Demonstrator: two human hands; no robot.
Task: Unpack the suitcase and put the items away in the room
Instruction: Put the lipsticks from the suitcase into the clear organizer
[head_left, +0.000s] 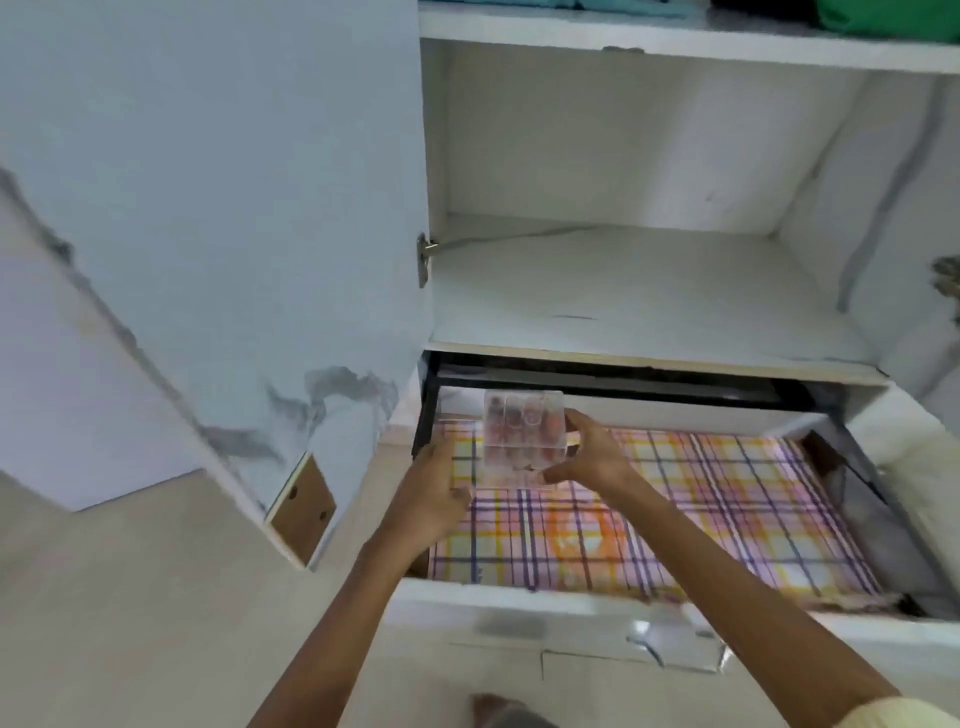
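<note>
A clear plastic organiser box (522, 436) with small reddish items inside is held over the far left corner of an open drawer (519, 603). My left hand (439, 480) grips its lower left side. On the box's right side and bottom edge sits my right hand (584, 449). A plaid paper (675, 509) in pink, orange and purple lines the drawer's bottom. The suitcase is out of view.
The wardrobe door (208, 234) stands open at the left. An empty white shelf (639, 296) lies above the drawer. Folded teal and green clothes (841, 15) sit on the top shelf. A metal handle (670, 649) is on the drawer front.
</note>
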